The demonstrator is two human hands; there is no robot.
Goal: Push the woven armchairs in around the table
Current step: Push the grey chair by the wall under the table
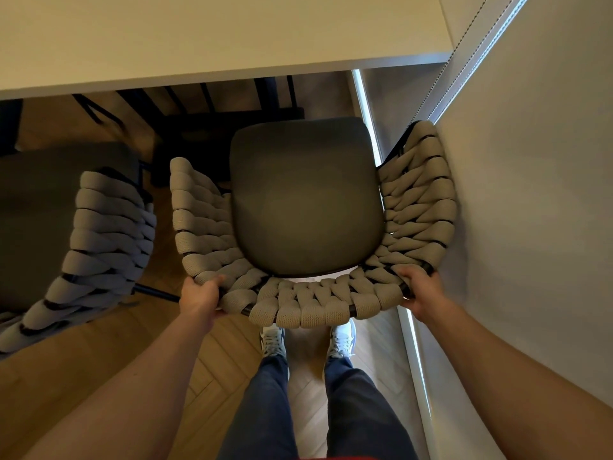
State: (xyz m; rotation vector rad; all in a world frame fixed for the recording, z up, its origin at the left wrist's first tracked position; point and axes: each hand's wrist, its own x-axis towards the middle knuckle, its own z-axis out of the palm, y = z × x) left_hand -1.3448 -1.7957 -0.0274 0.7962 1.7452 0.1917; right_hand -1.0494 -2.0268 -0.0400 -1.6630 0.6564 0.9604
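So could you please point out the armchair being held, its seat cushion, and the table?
woven armchair (308, 302): head view, woven back rim.
seat cushion (306, 200): head view, centre of the pad.
table (215, 38): head view, bare top.

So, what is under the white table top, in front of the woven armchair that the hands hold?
Under the white table top stand dark metal bars on wooden floor. The top covers whatever lies further in.

Place: a home dining area
Signs: pale table (199, 34); woven armchairs (308, 303) drawn up to it; herringbone wood floor (212, 356); roller blind (530, 194) beside them
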